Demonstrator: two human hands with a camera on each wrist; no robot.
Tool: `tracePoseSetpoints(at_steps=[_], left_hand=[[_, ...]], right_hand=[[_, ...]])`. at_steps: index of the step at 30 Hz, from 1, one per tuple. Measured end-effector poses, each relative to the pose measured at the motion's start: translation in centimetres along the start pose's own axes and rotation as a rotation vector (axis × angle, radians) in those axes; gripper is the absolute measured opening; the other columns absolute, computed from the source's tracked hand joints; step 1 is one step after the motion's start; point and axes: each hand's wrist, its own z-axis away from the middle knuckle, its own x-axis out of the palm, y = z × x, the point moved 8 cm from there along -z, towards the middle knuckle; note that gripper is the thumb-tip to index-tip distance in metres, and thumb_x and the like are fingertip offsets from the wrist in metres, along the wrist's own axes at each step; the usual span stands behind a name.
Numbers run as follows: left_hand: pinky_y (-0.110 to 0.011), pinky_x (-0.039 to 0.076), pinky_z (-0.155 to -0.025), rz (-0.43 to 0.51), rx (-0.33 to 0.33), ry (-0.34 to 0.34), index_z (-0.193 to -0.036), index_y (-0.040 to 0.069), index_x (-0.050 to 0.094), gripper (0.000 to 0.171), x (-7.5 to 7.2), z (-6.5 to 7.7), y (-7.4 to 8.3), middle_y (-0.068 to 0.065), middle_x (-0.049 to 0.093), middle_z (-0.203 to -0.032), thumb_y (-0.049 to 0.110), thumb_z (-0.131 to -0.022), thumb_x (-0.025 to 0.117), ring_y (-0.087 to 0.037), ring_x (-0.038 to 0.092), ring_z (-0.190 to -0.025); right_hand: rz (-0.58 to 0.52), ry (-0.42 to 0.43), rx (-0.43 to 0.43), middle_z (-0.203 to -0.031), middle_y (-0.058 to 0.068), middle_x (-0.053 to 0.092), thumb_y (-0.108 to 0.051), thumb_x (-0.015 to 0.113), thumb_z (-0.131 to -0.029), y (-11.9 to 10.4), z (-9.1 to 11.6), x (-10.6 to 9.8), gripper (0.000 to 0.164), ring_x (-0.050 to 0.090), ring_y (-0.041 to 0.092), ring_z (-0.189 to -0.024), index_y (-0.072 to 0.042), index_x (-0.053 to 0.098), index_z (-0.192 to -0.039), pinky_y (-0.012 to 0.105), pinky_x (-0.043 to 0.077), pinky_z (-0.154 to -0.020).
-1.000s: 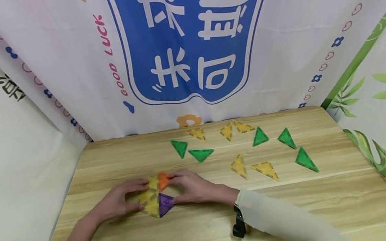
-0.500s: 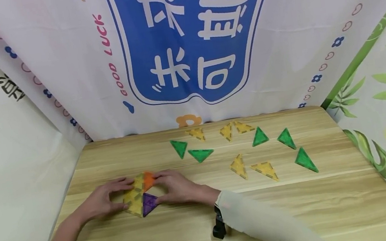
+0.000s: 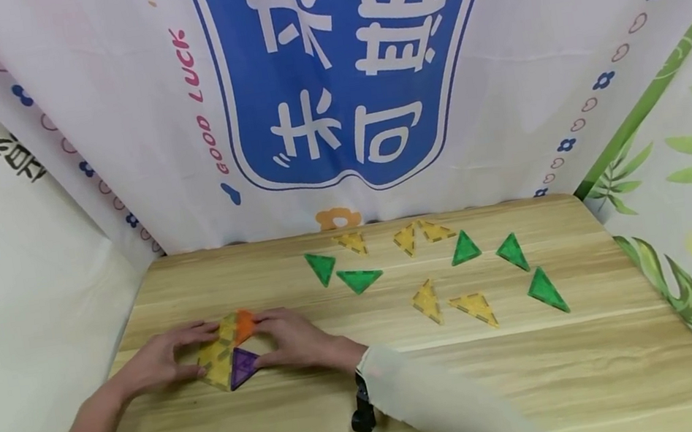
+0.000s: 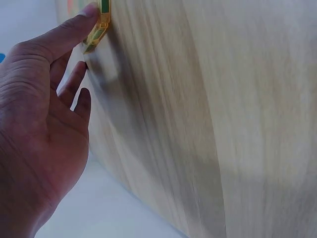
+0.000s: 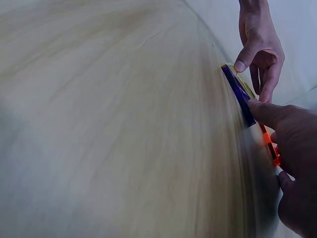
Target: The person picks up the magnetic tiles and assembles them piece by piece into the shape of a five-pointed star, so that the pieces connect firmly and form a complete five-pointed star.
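Several yellow triangular magnetic tiles lie joined with an orange one and a purple one in a flat group at the table's left side. My left hand holds the group's left edge, thumb and fingers on the yellow tiles; in the left wrist view the thumb rests on a yellow tile. From the other side my right hand holds the group, its thumb against the purple tile and fingers at the orange tile. A notch shows between the purple and orange tiles.
Loose green triangular tiles and yellow triangular tiles are scattered across the back and right of the wooden table. A printed curtain hangs along the back edge, and white cloth borders the left.
Both hands have slid the joined tile group leftward across the table, keeping hold of its two sides. The loose green and yellow tiles stay where they were.
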Motion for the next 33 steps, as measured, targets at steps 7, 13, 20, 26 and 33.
tracePoseSetpoints(at_steps=[7, 13, 20, 26, 33], left_hand=[[-0.021, 0.033, -0.113, 0.000, 0.018, 0.010, -0.131, 0.012, 0.075, 0.054, -0.5, 0.4, -1.1, -0.012, 0.065, -0.145, 0.024, -0.081, 0.092, -0.044, 0.052, -0.135], [-0.054, 0.043, -0.110, 0.007, -0.016, -0.010, -0.130, 0.012, 0.076, 0.054, -0.5, 0.7, -1.5, -0.012, 0.065, -0.145, 0.027, -0.081, 0.092, -0.049, 0.051, -0.135], [-0.064, 0.042, -0.109, 0.029, -0.014, -0.005, -0.125, 0.016, 0.079, 0.046, -0.5, 0.7, -1.0, -0.014, 0.064, -0.146, 0.023, -0.081, 0.091, -0.044, 0.051, -0.138], [-0.079, 0.038, -0.103, 0.050, 0.016, 0.045, -0.121, 0.014, 0.080, 0.043, -0.2, 0.3, 0.0, -0.018, 0.063, -0.146, 0.018, -0.080, 0.092, -0.043, 0.049, -0.139], [-0.074, 0.043, -0.104, 0.007, 0.039, 0.051, -0.132, 0.003, 0.073, 0.050, 0.2, -2.5, 3.0, -0.025, 0.057, -0.150, 0.015, -0.087, 0.088, -0.053, 0.051, -0.136]], right_hand=[[0.014, 0.001, 0.020, -0.160, 0.004, 0.053, -0.049, 0.075, -0.098, -0.1, -0.9, 0.7, 0.063, 0.047, 0.015, -0.148, -0.011, 0.064, -0.147, 0.023, 0.032, -0.123], [-0.014, -0.023, 0.028, -0.162, 0.003, 0.050, -0.048, 0.074, -0.099, -0.4, -1.0, 0.8, 0.064, 0.044, 0.015, -0.150, -0.011, 0.061, -0.149, 0.023, 0.031, -0.123], [-0.156, -0.006, 0.005, -0.160, 0.003, 0.053, -0.035, 0.077, -0.099, 0.5, 0.2, -0.3, 0.060, 0.046, 0.015, -0.149, -0.009, 0.059, -0.150, 0.024, 0.032, -0.123], [-0.171, 0.036, -0.025, -0.151, 0.008, 0.061, -0.034, 0.078, -0.098, 1.9, 2.8, -2.2, 0.056, 0.054, 0.020, -0.142, -0.006, 0.064, -0.145, 0.026, 0.037, -0.121], [-0.153, 0.066, 0.029, -0.145, 0.010, 0.064, -0.028, 0.081, -0.097, 4.1, 6.7, -5.6, 0.053, 0.057, 0.025, -0.138, -0.002, 0.066, -0.141, 0.035, 0.044, -0.118]])
